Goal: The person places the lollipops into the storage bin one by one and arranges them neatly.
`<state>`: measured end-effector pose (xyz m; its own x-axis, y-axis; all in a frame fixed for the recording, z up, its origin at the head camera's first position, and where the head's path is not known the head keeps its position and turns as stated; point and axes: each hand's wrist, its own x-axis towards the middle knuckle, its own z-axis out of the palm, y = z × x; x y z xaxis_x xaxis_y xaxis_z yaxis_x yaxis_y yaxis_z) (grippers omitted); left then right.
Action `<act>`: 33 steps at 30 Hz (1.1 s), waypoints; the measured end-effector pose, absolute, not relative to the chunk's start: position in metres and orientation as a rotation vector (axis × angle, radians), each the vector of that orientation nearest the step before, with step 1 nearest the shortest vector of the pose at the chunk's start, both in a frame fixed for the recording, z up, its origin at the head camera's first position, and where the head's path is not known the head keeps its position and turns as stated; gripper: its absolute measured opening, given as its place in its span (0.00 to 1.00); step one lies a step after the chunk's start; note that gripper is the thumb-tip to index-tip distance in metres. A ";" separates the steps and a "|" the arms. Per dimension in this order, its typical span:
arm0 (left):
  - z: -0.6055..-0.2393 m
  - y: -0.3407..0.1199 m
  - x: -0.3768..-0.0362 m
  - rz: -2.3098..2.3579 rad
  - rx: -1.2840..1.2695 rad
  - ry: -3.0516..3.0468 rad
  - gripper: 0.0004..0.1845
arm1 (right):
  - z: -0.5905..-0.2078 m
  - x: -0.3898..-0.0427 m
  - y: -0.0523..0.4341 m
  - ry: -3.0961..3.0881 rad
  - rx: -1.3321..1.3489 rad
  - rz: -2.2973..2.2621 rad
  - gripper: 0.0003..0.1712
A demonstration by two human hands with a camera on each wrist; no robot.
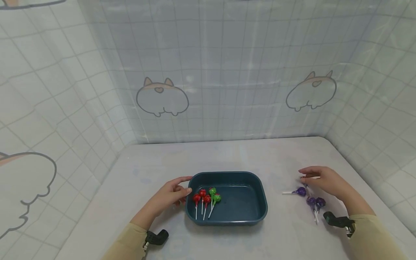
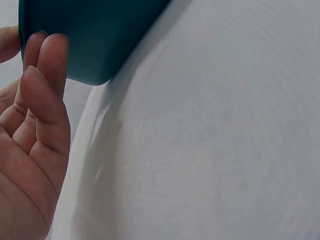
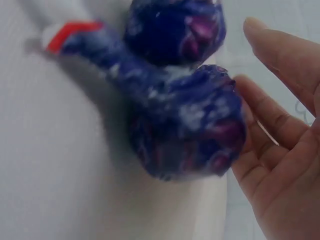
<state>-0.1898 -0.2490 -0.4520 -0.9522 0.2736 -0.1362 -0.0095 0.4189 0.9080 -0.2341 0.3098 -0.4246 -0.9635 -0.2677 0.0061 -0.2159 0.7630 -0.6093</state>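
Observation:
A dark teal tray (image 1: 235,222) stands on the table, with three red lollipops (image 1: 207,199) and two green lollipops (image 1: 217,197) at its left end. My left hand (image 1: 173,193) grips the tray's left side, thumb at the rim and fingers by the outer wall (image 2: 95,55). On the right, several purple lollipops (image 1: 300,191) lie on the table, sticks pointing different ways. My right hand (image 1: 328,182) hovers over them, thumb and fingers apart. Part of another wrapped candy shows under its fingertips, mostly hidden. Two purple lollipops (image 3: 190,130) loom close in the right wrist view.
The white table (image 1: 156,159) meets a tiled-pattern curtain (image 1: 221,72) with cartoon drawings at the back and sides. Black wrist-worn devices (image 1: 157,237) stick out beside both forearms.

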 end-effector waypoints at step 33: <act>-0.450 -0.248 -0.189 1.564 0.240 2.402 0.29 | -0.415 -0.235 0.314 2.956 -0.389 -0.925 0.20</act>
